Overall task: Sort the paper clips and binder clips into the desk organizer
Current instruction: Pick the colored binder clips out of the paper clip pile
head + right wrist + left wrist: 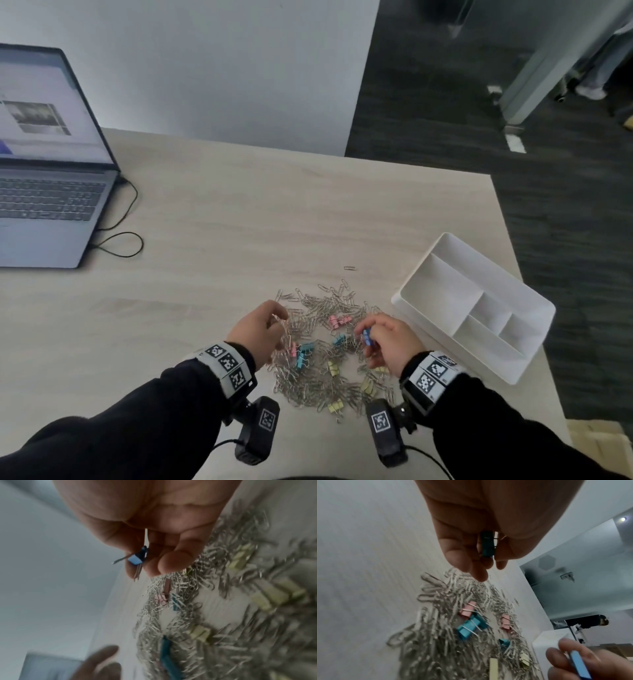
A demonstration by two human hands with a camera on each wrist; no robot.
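Over the pile [329, 346] my right hand [383, 342] pinches blue clips [366, 335], left hand [471, 536] a teal clip [488, 545]; snagged paper clips could ride into the organizer [534, 291].

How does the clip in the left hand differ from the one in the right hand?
The left hand holds a teal binder clip; the right hand holds a brighter blue binder clip. The teal one sits tucked deep between fingers and thumb, while the blue one is pinched at the fingertips, its wire handles sticking out. Both are held above the paper clip pile; the organizer holds neither.
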